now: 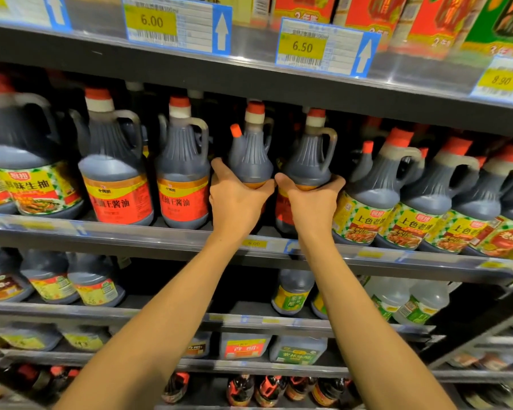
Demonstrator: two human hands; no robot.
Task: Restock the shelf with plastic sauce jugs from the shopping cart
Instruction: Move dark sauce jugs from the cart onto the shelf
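Observation:
Two dark sauce jugs with red caps and red-orange labels stand side by side on the middle shelf (160,232). My left hand (237,199) grips the body of the left jug (251,149), thumb on its left side. My right hand (311,199) grips the body of the right jug (308,155), which has its handle turned to the right. Both hands cover most of the labels. The shopping cart is out of view.
Matching red-label jugs (184,179) stand to the left, green-and-yellow-label jugs (370,196) to the right. The upper shelf edge (249,81) hangs just above the caps, with price tags. Lower shelves hold more jugs and bottles (293,291).

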